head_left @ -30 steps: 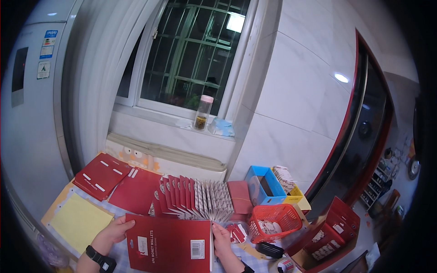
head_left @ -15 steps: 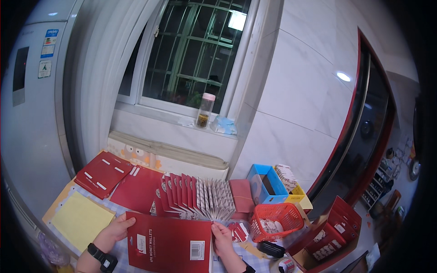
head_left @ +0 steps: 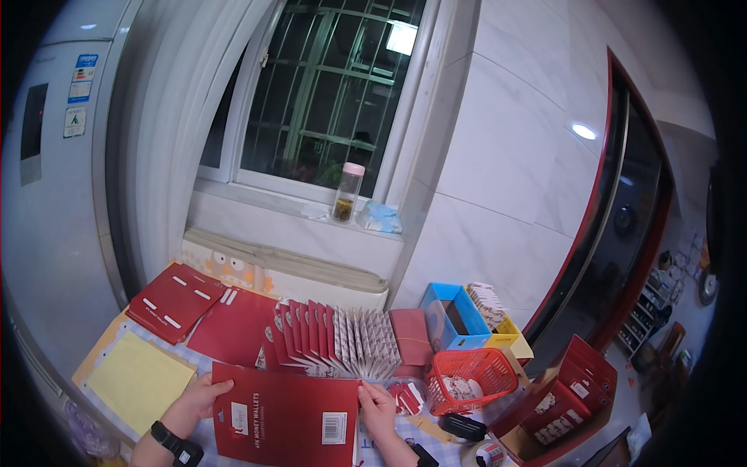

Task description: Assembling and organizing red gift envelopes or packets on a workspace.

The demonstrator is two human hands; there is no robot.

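Both my hands hold up a flat red cardboard pack, its printed face with a white barcode label turned toward me. My left hand pinches its left edge, thumb on the front. At its upper right corner, my right hand grips the edge between thumb and fingers. Just behind the pack stands a fanned row of red wallets and grey-white patterned wallets. A flat red sheet lies left of the row, and a stack of red packs with white labels lies further left.
Yellow paper lies at the left. To the right are a red plastic basket, a blue box, a black object, a tape roll and a carton holding red packs. A bottle stands on the sill.
The view has shifted slightly. The pack and both hands sit a little further left in the picture, with the same hold on its edges.
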